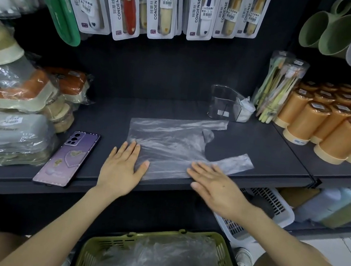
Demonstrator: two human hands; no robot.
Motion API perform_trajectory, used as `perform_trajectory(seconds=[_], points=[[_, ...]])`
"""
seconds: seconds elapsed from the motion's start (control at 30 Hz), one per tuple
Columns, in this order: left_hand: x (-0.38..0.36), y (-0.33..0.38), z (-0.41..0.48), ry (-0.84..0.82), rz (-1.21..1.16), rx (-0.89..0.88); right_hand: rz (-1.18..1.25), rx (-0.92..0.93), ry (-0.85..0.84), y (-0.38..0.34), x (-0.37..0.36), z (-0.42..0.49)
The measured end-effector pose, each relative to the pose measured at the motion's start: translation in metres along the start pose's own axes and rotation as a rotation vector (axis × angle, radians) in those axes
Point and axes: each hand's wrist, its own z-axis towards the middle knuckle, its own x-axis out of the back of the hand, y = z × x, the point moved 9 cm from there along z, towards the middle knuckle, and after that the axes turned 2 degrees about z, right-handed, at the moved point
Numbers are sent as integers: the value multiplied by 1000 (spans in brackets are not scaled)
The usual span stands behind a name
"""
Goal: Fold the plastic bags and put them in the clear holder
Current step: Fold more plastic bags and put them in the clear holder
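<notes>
Left hand (120, 168) and right hand (215, 182), flat and gripping nothing, press plastic bag (169, 141) right of phone (68, 156); advise smoothing creases toward its handles (239, 160) before first fold

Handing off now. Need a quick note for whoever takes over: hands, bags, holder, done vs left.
Left hand: open, flat, fingers pressing the near left corner of the plastic bag.
Right hand: open, flat on the bag's near edge by its lower handle.
Bag lies spread on the shelf, handles pointing right, not yet folded.
Clear holder stands behind it to the right; a whitish folded bundle at its right end, probably finished bags.
Green basket below holds more loose bags.
Left: fold this bag, put it in the holder, then do the basket's.
</notes>
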Motion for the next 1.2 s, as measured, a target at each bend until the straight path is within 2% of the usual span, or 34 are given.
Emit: perform_trajectory(seconds=[0.13, 0.2, 0.27, 0.33, 0.5, 0.6, 0.7, 0.77, 0.87, 0.93, 1.0, 1.07, 1.1, 1.2], points=[[4, 0, -4, 3, -77, 7, 64, -157, 28, 44, 21, -20], [13, -2, -6, 44, -270, 25, 103, -188, 214, 46, 47, -16], [32, -11, -5, 190, -451, 57, 125, -167, 447, 37, 79, -2], [49, -15, 3, 318, -453, 56, 132, -173, 506, 31, 94, 27], [59, -5, 47, 319, -320, -34, 109, -291, 350, 54, 89, 126], [41, 1, 71, 185, -227, -62, 85, -372, 220, 86, 74, 161], [17, -2, 83, 46, -43, -63, -67, -348, 93, 100, 56, 173], [8, -8, 85, 15, 11, -28, -138, -338, 129, 106, 57, 171], [5, -10, 84, 15, 20, -11, -136, -340, 312, 103, 75, 164], [9, -10, 82, 34, -58, 6, -49, -292, 439, 80, 82, 156], [21, -12, 81, 125, -156, 37, -5, -178, 470, 42, 74, 150], [31, -9, 84, 201, -103, 26, -75, -56, 387, 2, 54, 148], [30, -6, 88, 187, -53, 8, -108, -19, 274, -13, 38, 148], [10, -7, 100, 40, 43, 22, -186, -40, -26, -20, -3, 140]])
